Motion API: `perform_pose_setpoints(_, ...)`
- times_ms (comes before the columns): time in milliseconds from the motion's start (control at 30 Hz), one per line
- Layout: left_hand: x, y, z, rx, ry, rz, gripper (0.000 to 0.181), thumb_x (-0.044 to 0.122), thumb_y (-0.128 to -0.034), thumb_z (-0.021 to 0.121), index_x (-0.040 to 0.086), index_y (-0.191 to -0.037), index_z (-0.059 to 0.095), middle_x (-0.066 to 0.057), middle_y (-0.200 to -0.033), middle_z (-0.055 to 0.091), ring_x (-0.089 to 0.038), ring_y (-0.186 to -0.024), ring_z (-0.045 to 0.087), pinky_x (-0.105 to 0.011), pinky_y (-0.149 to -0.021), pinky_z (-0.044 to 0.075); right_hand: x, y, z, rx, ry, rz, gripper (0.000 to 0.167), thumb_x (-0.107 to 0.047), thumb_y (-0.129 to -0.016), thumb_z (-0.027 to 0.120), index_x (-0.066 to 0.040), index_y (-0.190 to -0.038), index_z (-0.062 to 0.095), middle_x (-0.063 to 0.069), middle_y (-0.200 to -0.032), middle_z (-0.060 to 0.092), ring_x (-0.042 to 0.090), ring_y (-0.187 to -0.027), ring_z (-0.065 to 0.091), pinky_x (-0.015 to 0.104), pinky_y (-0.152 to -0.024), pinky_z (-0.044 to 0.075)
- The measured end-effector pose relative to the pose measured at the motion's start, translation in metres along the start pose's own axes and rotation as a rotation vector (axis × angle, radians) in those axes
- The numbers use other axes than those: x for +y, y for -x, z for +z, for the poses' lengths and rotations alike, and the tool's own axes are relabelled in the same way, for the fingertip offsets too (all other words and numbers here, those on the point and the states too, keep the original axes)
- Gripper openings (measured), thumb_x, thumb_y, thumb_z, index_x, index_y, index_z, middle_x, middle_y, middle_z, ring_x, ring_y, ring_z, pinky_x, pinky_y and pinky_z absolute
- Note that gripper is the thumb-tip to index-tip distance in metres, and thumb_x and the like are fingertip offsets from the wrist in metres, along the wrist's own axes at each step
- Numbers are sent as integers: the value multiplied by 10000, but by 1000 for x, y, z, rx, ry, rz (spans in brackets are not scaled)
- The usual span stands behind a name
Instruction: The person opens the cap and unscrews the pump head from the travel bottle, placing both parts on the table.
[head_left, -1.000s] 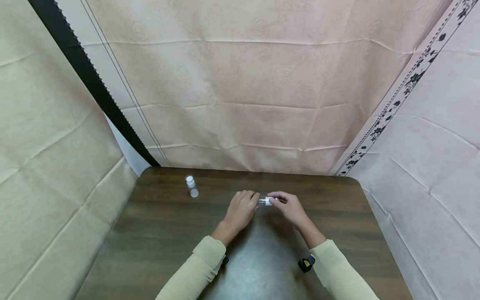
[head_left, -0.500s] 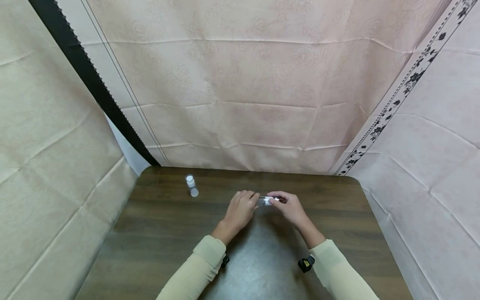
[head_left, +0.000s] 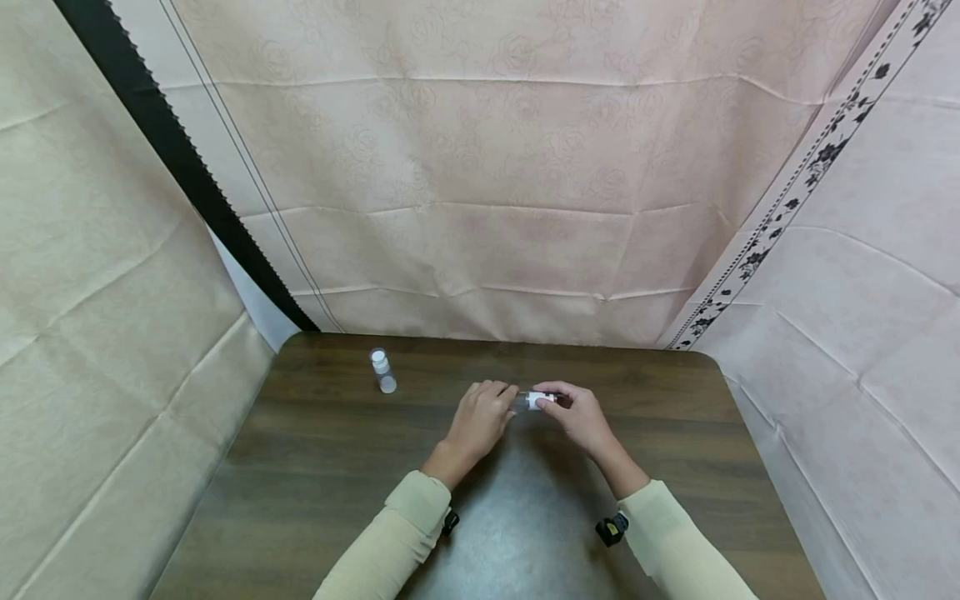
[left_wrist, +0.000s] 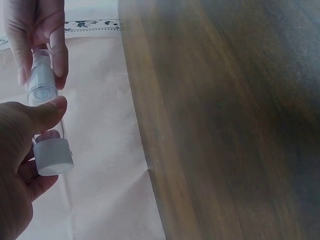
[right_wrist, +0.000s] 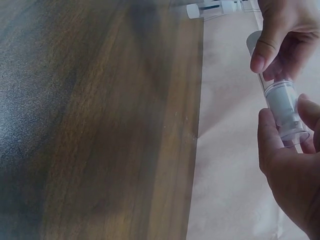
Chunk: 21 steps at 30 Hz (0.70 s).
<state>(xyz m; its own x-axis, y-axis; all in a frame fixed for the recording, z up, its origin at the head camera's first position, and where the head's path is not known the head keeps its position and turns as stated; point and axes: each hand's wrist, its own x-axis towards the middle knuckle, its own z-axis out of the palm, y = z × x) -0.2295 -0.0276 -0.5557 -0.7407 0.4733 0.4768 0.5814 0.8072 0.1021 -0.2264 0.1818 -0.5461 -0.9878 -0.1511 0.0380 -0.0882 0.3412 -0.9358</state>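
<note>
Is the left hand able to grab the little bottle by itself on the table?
Probably not yet: the left hand is busy with the held bottle. Once free, nothing on the table seems to block its way to the lone bottle.

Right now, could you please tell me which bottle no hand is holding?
The lone bottle toward the far left of the table; the left hand and right hand grip the other bottle.

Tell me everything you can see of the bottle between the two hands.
The bottle is a clear, plastic-looking cylinder with a whitish end piece and, toward its other end, a white section under a clear cover. It is held crosswise over the table. The left hand grips it near the whitish end piece; the right hand pinches the covered end.
</note>
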Motion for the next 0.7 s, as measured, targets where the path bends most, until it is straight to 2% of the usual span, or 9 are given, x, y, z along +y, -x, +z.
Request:
perform_pose_setpoints(167,0,2,1,-3,0,10,363,286,-888,828,131,-1208,759,-13,-1087,757,-145,-938,686,-289,-830,561,0,2,0,-2,12,7,304,-183,-957,755,-17,-1210,736,147,-1159,741,166,-923,662,298,-777,575)
perform_pose_setpoints(333,-1,3,0,-11,12,19,360,285,-892,819,132,-1213,757,-9,-1097,757,-142,-949,692,-298,-856,566,3,2,-1,-14,12,11,292,-197,-956,757,-47,-1206,748,147,-1178,742,183,-928,657,313,-784,575)
perform_pose_setpoints(467,-1,3,-1,-12,14,27,350,287,-905,804,132,-1214,753,-9,-1106,758,-143,-957,695,-301,-857,563,4,2,-3,-22,20,7,294,-200,-958,754,-45,-1208,747,126,-1174,747,166,-927,666,282,-782,573)
perform_pose_setpoints(700,-2,4,-1,-4,30,51,365,250,-871,841,122,-1201,753,-16,-1101,758,-157,-959,704,-321,-860,567,8,2,-6,-49,21,10,293,-231,-954,761,-81,-1206,757,102,-1163,753,173,-927,668,421,-816,599)
